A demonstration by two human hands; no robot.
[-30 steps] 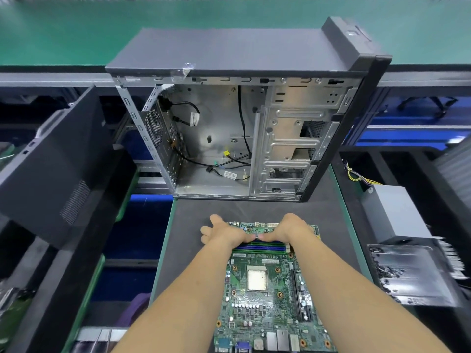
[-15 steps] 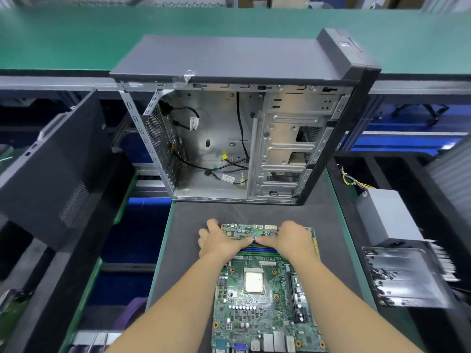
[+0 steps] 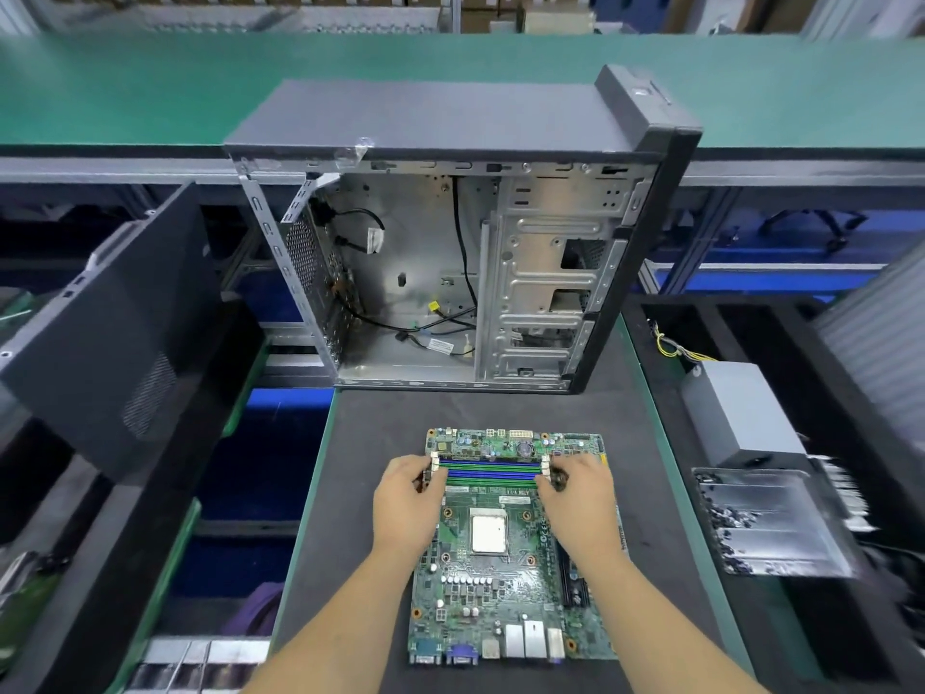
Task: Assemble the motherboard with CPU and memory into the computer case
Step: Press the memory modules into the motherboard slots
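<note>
On the dark mat (image 3: pixel 380 493) I see the motherboard (image 3: pixel 510 583) lying flat at six o'clock. My left hand (image 3: pixel 405 498) and right hand (image 3: pixel 580 493) curl onto the memory slots' (image 3: pixel 490 473) end clips. The open computer case (image 3: pixel 465 263) stands at twelve o'clock.

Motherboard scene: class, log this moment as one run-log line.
motherboard flat on mat | left hand, right hand at memory-slot ends | case open, board not installed

A: Is the light good?
B: Yes, bright and even, coming from above. The shadows under the hands are soft and weak.
A: Any glare?
B: A little on the metal inside the case (image 3: pixel 425 263) and on the shiny tray (image 3: pixel 771 523).
A: Sharp?
B: The board (image 3: pixel 505 568) is sharp. The edges are blurred and straight lines bend there.
</note>
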